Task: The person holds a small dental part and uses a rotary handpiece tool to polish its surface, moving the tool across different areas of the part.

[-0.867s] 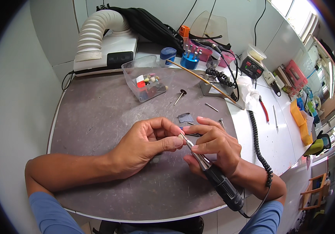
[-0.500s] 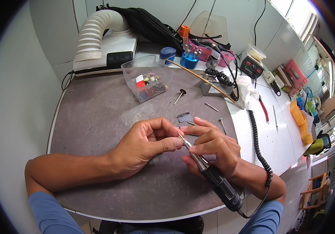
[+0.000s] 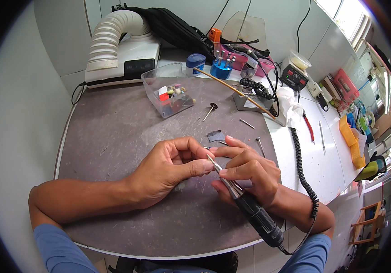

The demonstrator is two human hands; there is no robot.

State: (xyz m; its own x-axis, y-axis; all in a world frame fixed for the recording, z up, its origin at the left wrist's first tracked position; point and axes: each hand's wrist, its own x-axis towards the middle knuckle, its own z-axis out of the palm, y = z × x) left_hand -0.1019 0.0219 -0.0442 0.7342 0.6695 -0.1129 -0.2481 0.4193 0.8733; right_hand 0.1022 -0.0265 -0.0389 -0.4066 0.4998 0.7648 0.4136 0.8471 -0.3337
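My right hand (image 3: 249, 175) grips a slim rotary handpiece (image 3: 245, 207) with a black rear body and a coiled black cable (image 3: 301, 166) running off to the right. Its thin metal tip points up and left between my fingers. My left hand (image 3: 170, 168) is curled beside it, thumb and fingertips pinched at the tip of the tool (image 3: 211, 160), holding a small metal bit there. Both hands hover over a round dark work mat (image 3: 113, 132). A small grey flat piece (image 3: 215, 135) lies on the mat just beyond my fingers.
A clear plastic box (image 3: 168, 94) of small parts, loose bits (image 3: 210, 110), a long wooden stick (image 3: 234, 91) and a blue bur holder (image 3: 221, 69) stand further back. A white extractor with ribbed hose (image 3: 113, 43) sits at back left. Control unit (image 3: 294, 75), red pliers (image 3: 308, 126) lie right.
Both hands stay together over the mat; my fingers have shifted slightly around the tool's tip. Nothing else has moved.
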